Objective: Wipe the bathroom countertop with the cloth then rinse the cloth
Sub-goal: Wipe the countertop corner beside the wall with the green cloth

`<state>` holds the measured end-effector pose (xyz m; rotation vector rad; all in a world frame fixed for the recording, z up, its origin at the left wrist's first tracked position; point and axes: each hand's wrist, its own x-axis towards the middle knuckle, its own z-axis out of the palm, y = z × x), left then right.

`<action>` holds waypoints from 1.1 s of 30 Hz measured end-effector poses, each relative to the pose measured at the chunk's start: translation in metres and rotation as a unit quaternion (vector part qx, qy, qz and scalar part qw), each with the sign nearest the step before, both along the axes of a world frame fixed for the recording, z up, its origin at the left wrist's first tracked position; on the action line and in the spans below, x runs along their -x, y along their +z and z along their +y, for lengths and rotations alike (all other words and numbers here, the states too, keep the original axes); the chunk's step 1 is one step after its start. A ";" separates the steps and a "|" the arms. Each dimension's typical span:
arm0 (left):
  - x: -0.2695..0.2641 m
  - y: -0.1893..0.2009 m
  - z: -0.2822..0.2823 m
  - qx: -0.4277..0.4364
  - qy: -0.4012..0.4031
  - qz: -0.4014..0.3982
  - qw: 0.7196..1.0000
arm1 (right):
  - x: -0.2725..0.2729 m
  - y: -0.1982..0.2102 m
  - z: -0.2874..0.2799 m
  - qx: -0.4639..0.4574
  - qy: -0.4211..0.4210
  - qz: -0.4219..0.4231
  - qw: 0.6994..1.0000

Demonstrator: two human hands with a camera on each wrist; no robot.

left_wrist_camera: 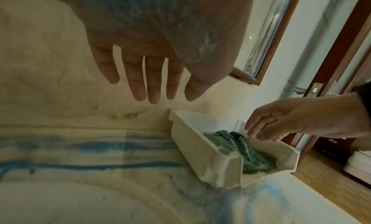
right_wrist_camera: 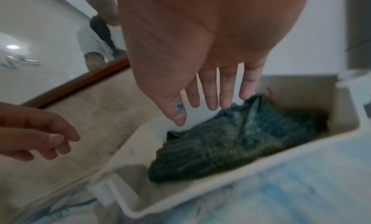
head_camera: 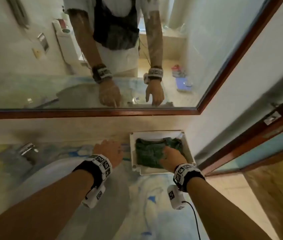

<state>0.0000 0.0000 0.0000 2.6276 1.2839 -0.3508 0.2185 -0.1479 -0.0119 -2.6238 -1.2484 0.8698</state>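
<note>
A crumpled dark green cloth (head_camera: 149, 153) (left_wrist_camera: 240, 149) (right_wrist_camera: 230, 144) lies inside a white plastic bin (head_camera: 190, 153) (left_wrist_camera: 200, 149) (right_wrist_camera: 180, 200) at the back right of the countertop (head_camera: 146, 196), which is smeared with blue streaks. My right hand (head_camera: 171, 156) (right_wrist_camera: 210, 97) (left_wrist_camera: 281, 124) reaches down into the bin with its fingers straight, the tips just at the cloth's raised fold, gripping nothing. Left of the bin, my left hand (head_camera: 108, 149) (left_wrist_camera: 148, 84) (right_wrist_camera: 36, 135) hovers over the counter, fingers relaxed and empty.
A chrome faucet (head_camera: 28, 149) stands at the back left above the pale sink basin (head_camera: 50, 172). A wood-framed mirror (head_camera: 102, 113) runs along the wall behind. A door frame with a handle (head_camera: 276, 118) stands to the right, past the counter's edge.
</note>
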 end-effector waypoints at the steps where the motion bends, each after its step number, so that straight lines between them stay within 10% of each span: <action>1: 0.001 -0.007 0.001 0.014 0.003 0.016 1.000 | 0.000 -0.011 0.001 0.003 -0.009 0.004 1.000; 17: 0.002 -0.062 -0.016 0.087 0.077 -0.025 0.993 | -0.008 -0.082 0.003 -0.071 -0.027 -0.027 0.997; 24: -0.014 -0.002 -0.021 0.047 0.070 -0.113 0.990 | -0.023 -0.001 -0.004 -0.248 -0.124 0.028 0.960; 33: -0.039 0.124 -0.057 0.055 -0.001 -0.311 0.949 | -0.022 0.143 -0.031 -0.459 0.056 0.158 0.873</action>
